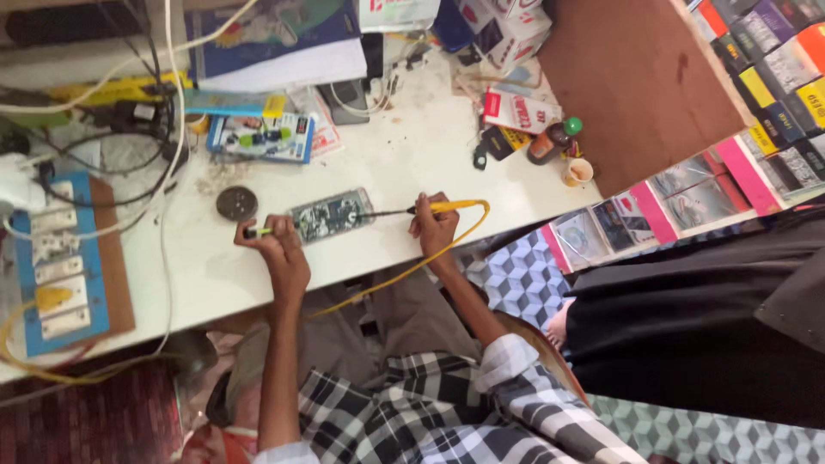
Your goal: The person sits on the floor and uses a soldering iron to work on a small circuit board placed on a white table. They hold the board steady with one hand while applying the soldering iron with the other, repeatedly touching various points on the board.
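- White, cluttered workbench [412,155]; one opened phone with its grey-green circuit board showing [331,215] lies at the front edge.
- Left hand [273,245] pinches one small yellow-green tool [256,232] beside the phone.
- Right hand [434,225] grips one yellow-handled soldering iron [443,207], tip toward the phone.
- One round dark tin [236,204] nearby.

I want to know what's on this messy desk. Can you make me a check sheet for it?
Surface: white bench, dusty and stained.
Job's things: opened phone lying flat; yellow soldering iron, tip at the phone; small tool.
Clutter: round tin, boxes, brown bottle, small cup.
Grips: left hand holds the small tool; right hand holds the iron.
Cables: yellow cord off the bench edge; white and black wires near the switchboard.
Surroundings: wooden board, shelves of packets, tiled floor.
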